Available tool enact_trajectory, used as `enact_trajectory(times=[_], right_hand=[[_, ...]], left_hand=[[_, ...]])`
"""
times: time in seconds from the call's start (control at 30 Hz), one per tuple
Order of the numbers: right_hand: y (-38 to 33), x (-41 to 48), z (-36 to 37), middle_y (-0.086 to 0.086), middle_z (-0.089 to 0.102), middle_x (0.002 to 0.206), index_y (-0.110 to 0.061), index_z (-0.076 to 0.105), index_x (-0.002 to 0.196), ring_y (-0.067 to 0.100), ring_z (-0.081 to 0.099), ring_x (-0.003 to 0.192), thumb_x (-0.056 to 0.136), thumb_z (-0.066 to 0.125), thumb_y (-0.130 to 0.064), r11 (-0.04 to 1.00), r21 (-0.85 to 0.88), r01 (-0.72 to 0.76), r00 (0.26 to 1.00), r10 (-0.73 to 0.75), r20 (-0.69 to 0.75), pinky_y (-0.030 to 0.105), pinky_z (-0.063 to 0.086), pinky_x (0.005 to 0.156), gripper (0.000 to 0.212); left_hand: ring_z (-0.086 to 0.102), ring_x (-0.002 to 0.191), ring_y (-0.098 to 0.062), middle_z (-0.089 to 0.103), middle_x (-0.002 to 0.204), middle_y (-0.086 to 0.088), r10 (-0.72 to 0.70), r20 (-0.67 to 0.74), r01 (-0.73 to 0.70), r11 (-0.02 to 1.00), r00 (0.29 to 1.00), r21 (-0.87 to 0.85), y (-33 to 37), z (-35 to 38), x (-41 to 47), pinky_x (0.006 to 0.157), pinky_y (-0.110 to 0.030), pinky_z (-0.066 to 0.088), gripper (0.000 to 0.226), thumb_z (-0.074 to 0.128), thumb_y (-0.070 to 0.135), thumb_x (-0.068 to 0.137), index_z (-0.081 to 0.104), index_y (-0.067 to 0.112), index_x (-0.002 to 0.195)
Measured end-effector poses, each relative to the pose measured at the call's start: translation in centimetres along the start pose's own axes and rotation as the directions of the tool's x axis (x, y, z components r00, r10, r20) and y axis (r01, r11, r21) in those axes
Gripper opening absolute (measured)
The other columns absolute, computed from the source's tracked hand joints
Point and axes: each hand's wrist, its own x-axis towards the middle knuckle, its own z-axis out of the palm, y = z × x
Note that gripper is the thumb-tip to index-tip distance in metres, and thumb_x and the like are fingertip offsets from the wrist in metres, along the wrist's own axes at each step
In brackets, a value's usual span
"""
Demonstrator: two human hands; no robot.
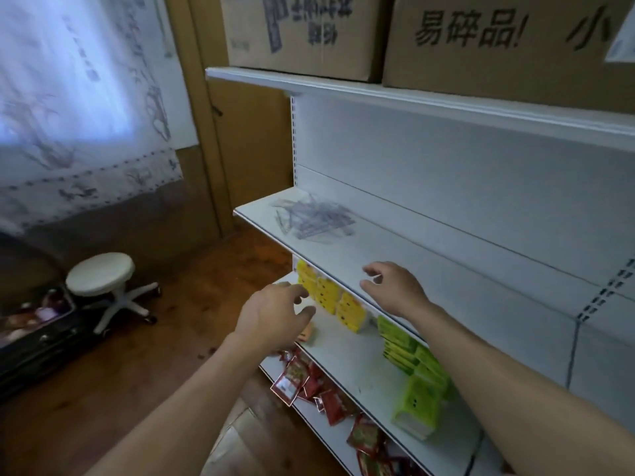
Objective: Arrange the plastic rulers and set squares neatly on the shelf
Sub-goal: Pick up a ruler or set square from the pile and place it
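Now I see left hand (275, 314) loose, empty, below the shelf (412, 259) | right hand (395, 290) loose, empty, over shelf | rulers (312, 218) piled on shelf

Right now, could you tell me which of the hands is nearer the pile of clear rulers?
The right hand, over the shelf's front edge, to the right of the ruler pile. The left hand hovers lower, before the yellow packs.

Two cardboard boxes (302, 32) side by side overhead, yellow packs (326, 295) left of green packs (402, 352), red sachets (330, 403) lower down, white stool (103, 280) on wooden floor (137, 372), patterned curtain (68, 97) at left.
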Motion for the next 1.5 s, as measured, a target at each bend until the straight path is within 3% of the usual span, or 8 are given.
enact_trajectory(times=[0.3,0.47,0.63,0.9,1.03,1.17,1.37,1.5], right_hand=[[-3.7,14.6,6.4,-0.002,0.055,0.132,-0.02,0.056,0.128,0.015,0.056,0.113,0.09,0.058,-0.036,0.999,0.043,0.026,0.999,-0.027,0.029,0.028,0.043,0.092,0.041],[-3.7,23.8,8.7,0.004,0.05,0.137,-0.022,0.053,0.131,0.022,0.048,0.123,0.09,0.057,-0.033,0.998,0.054,-0.043,0.999,0.043,-0.013,0.03,0.04,0.096,0.042],[-3.7,30.1,10.0,0.008,0.047,0.139,-0.017,0.051,0.133,0.026,0.04,0.129,0.088,0.057,-0.026,0.996,0.017,-0.083,0.995,0.084,-0.062,0.033,0.036,0.102,0.046],[-2.0,35.4,11.8,0.012,0.026,0.155,-0.018,0.03,0.147,0.025,0.024,0.142,0.091,0.051,-0.043,0.972,-0.113,-0.205,0.976,0.195,-0.093,0.038,0.023,0.115,0.064],[-1.6,35.4,11.9,0.006,0.049,0.141,-0.022,0.043,0.141,0.025,0.044,0.128,0.093,0.05,-0.035,0.943,-0.209,-0.258,0.965,0.24,-0.109,0.036,0.038,0.103,0.051],[-2.0,35.7,12.0,0.003,0.058,0.128,-0.019,0.056,0.128,0.026,0.052,0.117,0.092,0.053,-0.03,0.917,-0.215,-0.335,0.937,0.299,-0.183,0.036,0.045,0.093,0.038],[-2.6,36.5,11.6,0.007,0.059,0.117,-0.018,0.061,0.124,0.026,0.056,0.11,0.077,0.07,-0.019,0.9,0.044,-0.434,0.87,0.432,-0.238,0.038,0.047,0.092,0.049],[-3.1,36.7,10.7,-0.003,0.061,0.098,-0.018,0.069,0.11,0.017,0.061,0.096,0.077,0.074,-0.02,0.875,0.135,-0.464,0.83,0.483,-0.278,0.029,0.048,0.082,0.033]], left_hand=[[0.058,0.096,-0.006,0.061,0.109,0.017,-0.042,0.003,0.042,0.999,0.999,-0.014,-9.4,1.6,10.0,0.078,-0.029,0.052,0.035,0.053,0.052,0.089,0.06,0.035,0.119],[0.058,0.096,-0.005,0.062,0.109,0.018,-0.032,0.035,0.033,0.999,0.999,-0.032,-13.5,2.4,18.1,0.079,-0.026,0.052,0.036,0.052,0.054,0.089,0.06,0.035,0.118],[0.059,0.102,-0.006,0.063,0.116,0.013,0.008,0.063,0.0,0.993,0.998,-0.119,-15.9,3.0,25.0,0.082,-0.027,0.054,0.037,0.053,0.049,0.091,0.06,0.032,0.123],[0.059,0.098,-0.006,0.063,0.119,0.01,0.161,0.146,-0.123,0.963,0.976,-0.242,-18.3,4.1,34.1,0.08,-0.024,0.055,0.038,0.054,0.047,0.092,0.059,0.028,0.125],[0.058,0.099,-0.006,0.062,0.119,0.011,0.24,0.195,-0.174,0.937,0.951,-0.303,-19.1,4.1,37.4,0.08,-0.022,0.053,0.036,0.055,0.045,0.093,0.059,0.029,0.125],[0.058,0.099,-0.004,0.063,0.119,0.013,0.316,0.203,-0.232,0.906,0.927,-0.354,-20.2,4.4,40.0,0.083,-0.026,0.055,0.035,0.056,0.047,0.091,0.06,0.032,0.123],[0.059,0.096,-0.005,0.063,0.118,0.012,0.427,0.234,-0.312,0.86,0.874,-0.403,-21.3,4.8,42.1,0.081,-0.025,0.054,0.036,0.056,0.046,0.091,0.06,0.03,0.124],[0.058,0.094,-0.004,0.063,0.117,0.011,0.494,0.242,-0.362,0.825,0.835,-0.433,-21.9,5.1,42.8,0.078,-0.021,0.052,0.036,0.056,0.044,0.092,0.06,0.028,0.124]])
